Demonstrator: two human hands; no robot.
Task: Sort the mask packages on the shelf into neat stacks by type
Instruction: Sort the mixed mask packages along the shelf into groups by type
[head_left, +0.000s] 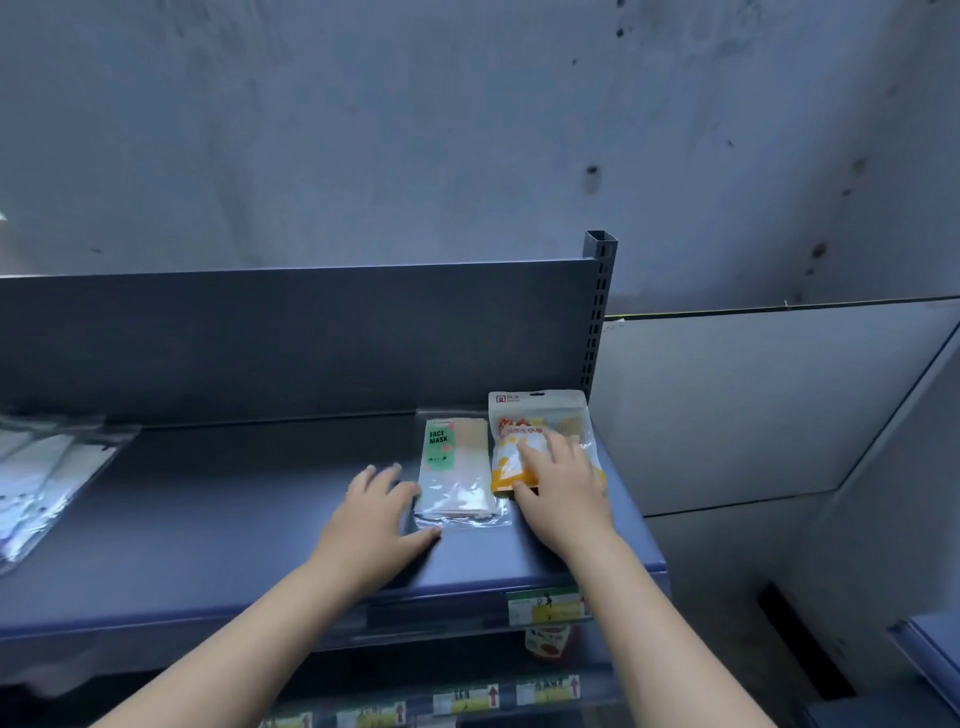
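Observation:
On the dark blue shelf (218, 519) two mask packages lie side by side at the right end. The green-labelled "FACE MASK" package (454, 470) lies flat, and my left hand (376, 512) rests open on the shelf against its left edge. The orange and white mask package (540, 431) lies to the right, against the shelf upright. My right hand (558, 486) lies flat on its lower half, fingers spread, hiding part of it. A loose pile of clear, pale mask packages (41, 478) sits at the shelf's far left, partly cut off by the frame.
The shelf's dark back panel (311, 338) and a perforated upright post (597, 312) close off the rear and right. Price labels (545, 605) hang on the front rail. Lower shelves with more labels (467, 699) show beneath. A pale wall panel (753, 405) stands to the right.

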